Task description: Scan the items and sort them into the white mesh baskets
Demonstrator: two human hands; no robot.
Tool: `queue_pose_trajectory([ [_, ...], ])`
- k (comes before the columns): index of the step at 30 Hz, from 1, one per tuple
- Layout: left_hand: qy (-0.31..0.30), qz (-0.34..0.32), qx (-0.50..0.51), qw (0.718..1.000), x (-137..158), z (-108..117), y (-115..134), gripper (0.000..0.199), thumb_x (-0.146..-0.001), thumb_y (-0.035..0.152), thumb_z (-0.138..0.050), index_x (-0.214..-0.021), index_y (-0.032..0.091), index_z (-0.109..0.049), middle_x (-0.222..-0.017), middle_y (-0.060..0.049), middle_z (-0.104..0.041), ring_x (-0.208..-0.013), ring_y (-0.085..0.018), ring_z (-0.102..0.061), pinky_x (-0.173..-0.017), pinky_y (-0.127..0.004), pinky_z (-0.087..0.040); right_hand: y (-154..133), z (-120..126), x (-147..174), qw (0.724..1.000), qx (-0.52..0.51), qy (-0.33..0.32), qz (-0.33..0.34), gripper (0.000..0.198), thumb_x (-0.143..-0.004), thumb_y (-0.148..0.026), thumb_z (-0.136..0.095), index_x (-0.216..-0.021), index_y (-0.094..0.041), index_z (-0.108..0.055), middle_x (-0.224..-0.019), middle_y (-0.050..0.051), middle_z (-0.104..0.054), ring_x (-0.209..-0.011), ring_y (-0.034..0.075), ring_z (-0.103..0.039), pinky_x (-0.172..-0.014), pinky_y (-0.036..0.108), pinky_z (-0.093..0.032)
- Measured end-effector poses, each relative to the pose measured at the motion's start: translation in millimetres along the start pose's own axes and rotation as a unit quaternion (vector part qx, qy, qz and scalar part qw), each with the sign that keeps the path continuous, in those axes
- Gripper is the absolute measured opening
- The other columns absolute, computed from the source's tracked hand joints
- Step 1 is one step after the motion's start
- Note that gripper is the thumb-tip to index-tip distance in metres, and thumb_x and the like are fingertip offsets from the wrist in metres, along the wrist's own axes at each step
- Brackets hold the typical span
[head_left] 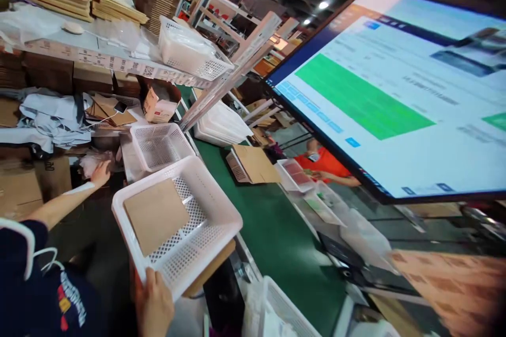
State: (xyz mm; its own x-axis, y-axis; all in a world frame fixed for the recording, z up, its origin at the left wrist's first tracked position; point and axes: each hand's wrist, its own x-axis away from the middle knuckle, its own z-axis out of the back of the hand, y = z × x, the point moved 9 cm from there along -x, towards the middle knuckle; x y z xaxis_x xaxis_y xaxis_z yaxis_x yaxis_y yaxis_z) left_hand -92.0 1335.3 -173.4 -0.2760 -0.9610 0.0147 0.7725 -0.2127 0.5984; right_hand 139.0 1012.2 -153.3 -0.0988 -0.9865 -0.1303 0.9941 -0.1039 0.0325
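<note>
Head view: at 8 o'clock from the centre, you have a white rectangular perforated plastic basket [209, 189], tilted in view, with a flat brown cardboard sheet [158, 216] lying on its floor. Your right hand [154, 297], at 7 o'clock, has its grip clenched on the basket's near rim, fingers over the edge. Your left hand [101, 172] reaches out at 9 o'clock to a crumpled translucent plastic bundle [94, 162]; its fingers are partly hidden, so you cannot tell whether that grip is grasping the bundle or only touching it.

Just beyond the held basket, also at 9 o'clock, sits a second white perforated plastic basket [162, 147]; you cannot tell whether the two touch. A long green flat surface [272, 226] runs past the held basket towards 5 o'clock, carrying a brown cardboard-topped container [256, 163] near the centre. A large black-framed monitor [356, 100] fills 2 to 3 o'clock. Below its lower edge, at 3 o'clock, you see a person in an orange top [328, 163].
</note>
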Motion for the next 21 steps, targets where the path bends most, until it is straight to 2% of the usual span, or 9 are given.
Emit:
queue_pose_trajectory([
  [2,0.002,0.010,-0.016,1.000,-51.2,-13.2,-9.8,0.044,-0.095,0.006,-0.059,-0.137,0.011,-0.071,-0.141,-0.017,-0.071,-0.137,-0.033,-0.063,-0.115,-0.051,-0.047,5.8,-8.8,3.7,1.000,-0.002,-0.008,0.012,0.015,-0.101,-0.020,-0.078,-0.113,-0.027,-0.072,-0.097,0.004,-0.076,-0.080,0.025,-0.076,-0.073,0.034,-0.057],
  [5,-0.051,-0.092,-0.026,0.994,-126.9,-44.4,19.8,0.059,-0.084,-0.005,-0.066,-0.141,0.013,-0.068,-0.160,-0.010,-0.065,-0.156,-0.025,-0.048,-0.136,-0.045,-0.031,10.3,-13.6,9.6,1.000,0.003,0.000,0.009,0.019,-0.100,-0.022,-0.078,-0.117,-0.027,-0.071,-0.099,0.003,-0.076,-0.079,0.025,-0.074,-0.073,0.036,-0.055],
  [6,-0.074,-0.126,-0.029,0.989,-145.8,-55.5,33.0,0.056,-0.081,-0.008,-0.067,-0.133,0.012,-0.070,-0.153,-0.007,-0.069,-0.153,-0.022,-0.050,-0.138,-0.043,-0.029,10.0,-14.1,10.9,1.000,0.001,0.003,0.005,0.017,-0.101,-0.023,-0.076,-0.116,-0.027,-0.070,-0.098,0.003,-0.075,-0.078,0.025,-0.072,-0.072,0.037,-0.053],
  [8,-0.112,-0.168,-0.038,0.979,-173.3,-73.8,54.8,0.036,-0.079,-0.013,-0.069,-0.107,0.010,-0.071,-0.119,-0.002,-0.078,-0.131,-0.018,-0.060,-0.132,-0.037,-0.036,7.3,-11.8,11.4,1.000,-0.017,0.019,0.000,0.010,-0.108,-0.029,-0.069,-0.117,-0.027,-0.068,-0.095,0.003,-0.073,-0.075,0.024,-0.069,-0.071,0.037,-0.049],
  [10,-0.134,-0.190,-0.045,0.972,-191.3,-83.2,71.8,0.030,-0.081,-0.015,-0.073,-0.082,0.013,-0.062,-0.084,0.004,-0.066,-0.105,-0.017,-0.061,-0.117,-0.029,-0.045,6.3,-2.0,9.5,0.997,-0.046,0.067,-0.016,0.020,-0.118,-0.039,-0.053,-0.115,-0.026,-0.067,-0.091,0.003,-0.071,-0.072,0.023,-0.065,-0.071,0.037,-0.044],
  [12,-0.144,-0.216,-0.042,0.965,-204.8,-82.3,90.3,0.039,-0.084,-0.010,-0.082,-0.074,0.017,-0.055,-0.071,0.007,-0.053,-0.090,-0.015,-0.055,-0.101,-0.023,-0.047,6.8,9.3,6.4,0.990,-0.063,0.118,-0.035,0.040,-0.124,-0.044,-0.033,-0.111,-0.025,-0.066,-0.085,0.004,-0.068,-0.070,0.023,-0.061,-0.071,0.039,-0.039],
  [14,-0.139,-0.243,-0.030,0.960,-218.8,-70.8,112.3,0.040,-0.089,0.002,-0.091,-0.076,0.016,-0.056,-0.071,0.008,-0.051,-0.086,-0.014,-0.052,-0.088,-0.020,-0.044,4.0,13.9,1.0,0.989,-0.062,0.129,-0.034,0.050,-0.126,-0.044,-0.026,-0.106,-0.024,-0.066,-0.081,0.003,-0.066,-0.070,0.022,-0.059,-0.071,0.039,-0.036],
  [17,-0.100,-0.254,-0.014,0.962,-244.6,-35.6,144.1,0.038,-0.099,0.020,-0.093,-0.079,0.015,-0.060,-0.072,0.009,-0.053,-0.080,-0.013,-0.048,-0.073,-0.020,-0.037,-9.1,6.9,-9.9,0.995,-0.047,0.092,0.013,0.044,-0.124,-0.044,-0.037,-0.101,-0.021,-0.068,-0.080,0.003,-0.065,-0.070,0.022,-0.059,-0.070,0.039,-0.035],
  [21,0.060,-0.220,0.062,0.972,-263.8,54.8,165.4,0.045,-0.096,0.034,-0.095,-0.074,0.012,-0.062,-0.060,0.012,-0.047,-0.069,-0.011,-0.037,-0.067,-0.020,-0.036,-25.6,-9.6,-26.4,0.996,-0.031,0.060,0.062,0.035,-0.114,-0.047,-0.060,-0.097,-0.019,-0.071,-0.079,0.006,-0.067,-0.068,0.022,-0.059,-0.065,0.039,-0.036],
])
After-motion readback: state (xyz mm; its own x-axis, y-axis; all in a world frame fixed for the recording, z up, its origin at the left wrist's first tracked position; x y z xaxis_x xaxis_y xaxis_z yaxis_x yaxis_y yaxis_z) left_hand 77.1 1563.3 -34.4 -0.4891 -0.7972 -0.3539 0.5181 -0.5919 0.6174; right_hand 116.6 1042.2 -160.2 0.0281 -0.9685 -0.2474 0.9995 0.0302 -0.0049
